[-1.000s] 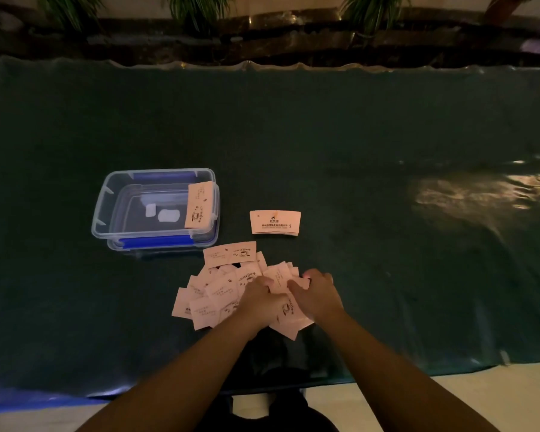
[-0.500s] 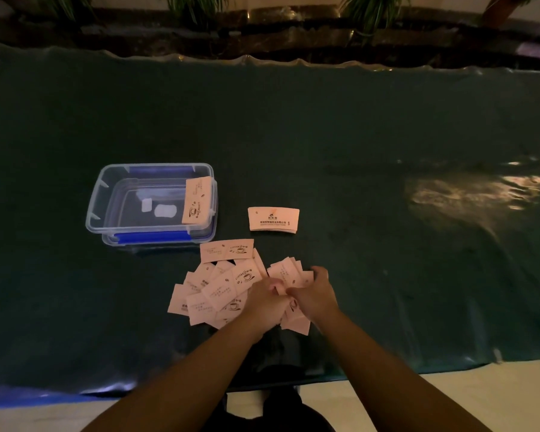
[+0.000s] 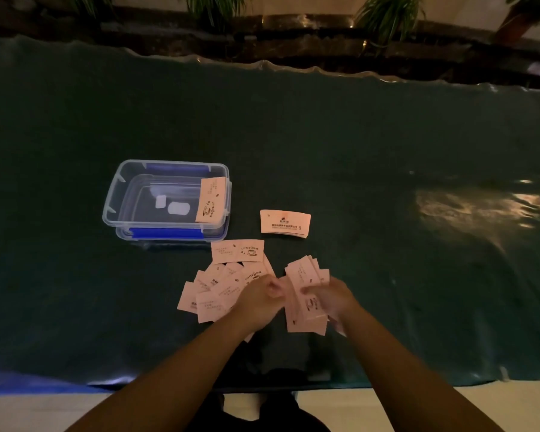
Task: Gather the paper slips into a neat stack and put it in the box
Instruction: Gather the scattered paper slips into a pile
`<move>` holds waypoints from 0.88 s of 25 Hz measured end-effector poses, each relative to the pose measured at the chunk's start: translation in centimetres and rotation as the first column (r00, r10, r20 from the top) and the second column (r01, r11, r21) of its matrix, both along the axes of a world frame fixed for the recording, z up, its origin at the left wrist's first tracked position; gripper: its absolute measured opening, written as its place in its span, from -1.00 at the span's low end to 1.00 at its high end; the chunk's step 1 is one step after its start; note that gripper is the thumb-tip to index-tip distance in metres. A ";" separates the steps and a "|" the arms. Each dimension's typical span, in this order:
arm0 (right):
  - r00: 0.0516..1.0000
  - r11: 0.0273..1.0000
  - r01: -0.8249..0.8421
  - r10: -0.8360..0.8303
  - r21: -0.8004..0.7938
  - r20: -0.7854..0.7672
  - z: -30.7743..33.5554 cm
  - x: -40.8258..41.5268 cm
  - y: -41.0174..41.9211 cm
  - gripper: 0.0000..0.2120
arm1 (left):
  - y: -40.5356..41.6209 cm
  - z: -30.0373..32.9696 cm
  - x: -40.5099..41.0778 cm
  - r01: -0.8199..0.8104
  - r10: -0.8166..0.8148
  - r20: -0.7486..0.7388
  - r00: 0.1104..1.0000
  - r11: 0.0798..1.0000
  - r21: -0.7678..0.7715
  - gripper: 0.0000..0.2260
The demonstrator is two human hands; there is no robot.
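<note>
— Just in front of the clear plastic box (image 3: 119, 194), what lies on the dark green table cover (image 3: 356, 145)?

— Pink paper slips (image 3: 214, 289), printed with a coffee-cup mark, fanned loosely and overlapping. One separate slip (image 3: 237, 251) sits flat nearest the box's blue-trimmed front edge.

— And the hands?

— The right hand (image 3: 334, 299) is closed on a gathered bunch of slips (image 3: 303, 294), thumb across the top; the bunch is uneven, edges splayed at its far end. The left hand (image 3: 261, 302) is curled over the loose fan, fingertips near the bunch; whether it pinches a slip cannot be told. The two hands are close together, not quite touching.

— Anything in the box?

— One slip (image 3: 211, 199) leans against its inner right wall, tilted. Two small pale patches show on the box's floor; what they are is unclear.

— To the right of the box?

— A small neat stack of curved paper sleeves (image 3: 285, 223), printed with a logo and a line of text, apart from the fan.

— Beyond the box?

— The cover's rippled far edge, then dark stonework (image 3: 293, 29) and green plants (image 3: 387, 14). A glare of light (image 3: 480, 204) shines on the cover far to the right.
</note>
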State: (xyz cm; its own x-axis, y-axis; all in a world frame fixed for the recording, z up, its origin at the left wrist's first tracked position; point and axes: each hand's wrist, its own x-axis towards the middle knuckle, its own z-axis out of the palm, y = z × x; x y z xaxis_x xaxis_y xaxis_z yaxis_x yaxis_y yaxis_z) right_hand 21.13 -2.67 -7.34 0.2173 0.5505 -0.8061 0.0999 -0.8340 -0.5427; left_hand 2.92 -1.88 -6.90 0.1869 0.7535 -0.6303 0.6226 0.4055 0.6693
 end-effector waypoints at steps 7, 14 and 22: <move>1.000 0.999 -0.029 0.029 0.034 0.004 1.0 1.1 1.6 -0.77 | 1.5 -1.1 -6.5 0.285 -0.136 -0.521 0.843 0.934 0.216 -0.39; 0.983 0.984 -0.177 0.178 0.034 -0.041 2.9 -1.2 3.6 -0.64 | 1.9 -2.0 -7.8 0.401 -0.240 -0.581 0.778 0.901 0.165 -0.29; 0.897 0.896 -0.443 0.443 0.015 0.005 2.1 -5.0 4.3 -0.58 | 2.4 -2.1 -5.9 0.224 -0.146 -0.342 0.928 0.954 0.201 -0.22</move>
